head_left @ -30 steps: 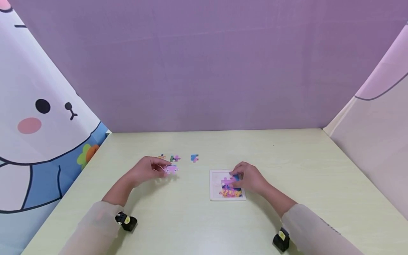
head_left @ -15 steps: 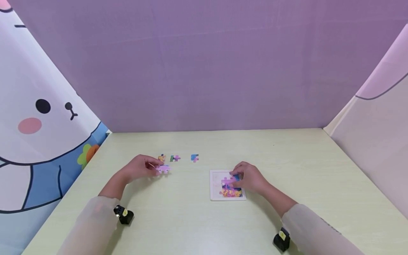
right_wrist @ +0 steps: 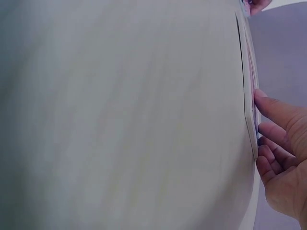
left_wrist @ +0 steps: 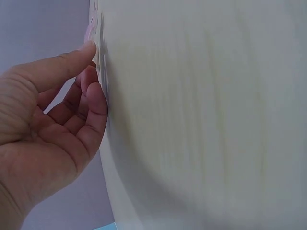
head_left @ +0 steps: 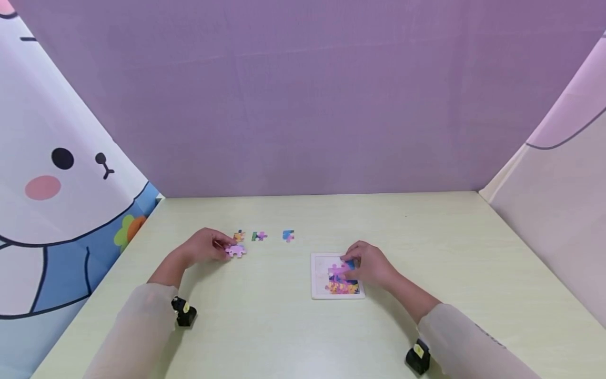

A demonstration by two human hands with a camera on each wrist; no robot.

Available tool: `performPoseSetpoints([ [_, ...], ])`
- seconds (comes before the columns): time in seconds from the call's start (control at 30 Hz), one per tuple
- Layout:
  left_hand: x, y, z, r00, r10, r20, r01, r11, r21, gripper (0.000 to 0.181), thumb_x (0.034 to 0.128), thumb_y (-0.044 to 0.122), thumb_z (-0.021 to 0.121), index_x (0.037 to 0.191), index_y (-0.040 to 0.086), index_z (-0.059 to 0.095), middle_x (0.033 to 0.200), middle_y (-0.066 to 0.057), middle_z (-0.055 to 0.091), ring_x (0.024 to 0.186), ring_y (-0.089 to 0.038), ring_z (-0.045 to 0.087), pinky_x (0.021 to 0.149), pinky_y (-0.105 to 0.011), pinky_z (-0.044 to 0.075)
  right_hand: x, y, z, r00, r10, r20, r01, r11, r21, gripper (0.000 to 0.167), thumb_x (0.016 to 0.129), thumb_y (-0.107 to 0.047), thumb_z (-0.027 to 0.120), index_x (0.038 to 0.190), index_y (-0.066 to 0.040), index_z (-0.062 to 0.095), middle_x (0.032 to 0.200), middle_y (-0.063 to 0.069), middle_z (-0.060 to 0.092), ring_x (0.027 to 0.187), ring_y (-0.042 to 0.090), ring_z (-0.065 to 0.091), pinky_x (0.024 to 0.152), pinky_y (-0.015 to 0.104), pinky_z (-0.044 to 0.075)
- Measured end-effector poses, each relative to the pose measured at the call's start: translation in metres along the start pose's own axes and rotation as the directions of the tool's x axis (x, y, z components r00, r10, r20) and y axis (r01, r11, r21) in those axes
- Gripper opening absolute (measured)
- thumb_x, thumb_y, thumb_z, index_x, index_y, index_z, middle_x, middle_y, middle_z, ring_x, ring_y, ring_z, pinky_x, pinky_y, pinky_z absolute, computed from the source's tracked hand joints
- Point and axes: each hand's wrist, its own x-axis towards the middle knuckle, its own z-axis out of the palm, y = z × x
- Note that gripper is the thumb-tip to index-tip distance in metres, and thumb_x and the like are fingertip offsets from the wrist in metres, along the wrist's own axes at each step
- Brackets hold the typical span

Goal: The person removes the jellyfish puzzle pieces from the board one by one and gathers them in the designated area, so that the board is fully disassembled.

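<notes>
At the left of the table, my left hand (head_left: 208, 246) pinches a pink jigsaw piece (head_left: 236, 251) by its left side between thumb and fingers. In the left wrist view, the thumb lies over the piece, which is seen nearly edge-on. My right hand (head_left: 374, 264) rests over the white puzzle tray (head_left: 320, 263), its thumb and fingertips spread apart and touching the puzzle inside. Pink, blue and yellow joined pieces (head_left: 342, 287) fill part of the tray's right side; the hand hides some of them. In the right wrist view, fingers meet the tray's edge.
Beyond the left hand lie an orange-yellow piece (head_left: 239, 235), a green and pink piece (head_left: 259, 236) and a blue and pink piece (head_left: 288, 236). A purple cloth wall (head_left: 322, 105) stands at the table's back edge.
My left hand has moved left with the pink jigsaw piece, uncovering more of the orange-yellow piece. The right hand has stayed on the tray.
</notes>
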Motion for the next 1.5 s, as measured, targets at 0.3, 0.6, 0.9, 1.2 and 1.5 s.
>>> performPoseSetpoints([
  [0.3,0.001,-0.002,-0.002,1.000,-0.021,-0.005,0.022,0.999,0.038,0.034,0.0805,0.004,0.079,0.114,0.003,0.072,0.104,-0.010,0.064,0.090,-0.024,0.051,0.081,-0.036,0.047,-0.001,-0.001,0.000,1.000,0.000,0.002,0.000,1.000,-0.001,0.034,0.071,-0.014,0.088,0.102,-0.006,0.077,0.105,0.000,0.062,0.092,0.017,0.055,0.084,0.035,0.046],
  [0.6,-0.001,0.000,0.000,0.998,-0.066,-0.003,0.066,0.997,0.050,0.032,0.0830,0.001,0.075,0.115,0.005,0.072,0.105,-0.009,0.064,0.092,-0.025,0.051,0.083,-0.036,0.048,-0.001,-0.001,0.001,1.000,-0.003,-0.001,0.003,1.000,-0.007,0.034,0.071,-0.013,0.088,0.102,-0.005,0.077,0.105,0.001,0.062,0.093,0.018,0.056,0.085,0.037,0.046],
  [0.9,-0.001,-0.001,-0.001,0.999,0.008,-0.034,-0.007,1.000,0.005,0.035,0.0819,0.003,0.076,0.117,0.001,0.070,0.105,-0.010,0.067,0.087,-0.023,0.053,0.074,-0.033,0.049,-0.001,0.000,0.001,1.000,-0.009,-0.005,0.009,1.000,-0.008,0.035,0.071,-0.015,0.088,0.102,-0.006,0.077,0.106,0.000,0.062,0.093,0.017,0.056,0.084,0.036,0.046],
  [1.2,-0.007,0.016,-0.003,0.993,0.071,-0.094,-0.079,0.994,-0.080,0.038,0.0829,0.007,0.076,0.120,0.003,0.069,0.112,-0.017,0.066,0.092,-0.025,0.057,0.071,-0.030,0.052,0.000,-0.001,0.001,1.000,-0.003,0.002,0.003,1.000,-0.014,0.035,0.071,-0.015,0.088,0.103,-0.006,0.077,0.106,-0.001,0.062,0.095,0.018,0.056,0.087,0.037,0.047],
  [1.5,-0.010,0.036,0.006,0.986,0.072,-0.151,-0.098,0.980,-0.173,0.035,0.0820,0.016,0.080,0.113,0.002,0.071,0.105,-0.015,0.066,0.092,-0.026,0.057,0.071,-0.035,0.053,0.000,-0.002,0.001,1.000,0.012,0.006,-0.012,1.000,-0.013,0.035,0.072,-0.016,0.088,0.104,-0.007,0.077,0.107,-0.001,0.061,0.091,0.016,0.055,0.084,0.035,0.046],
])
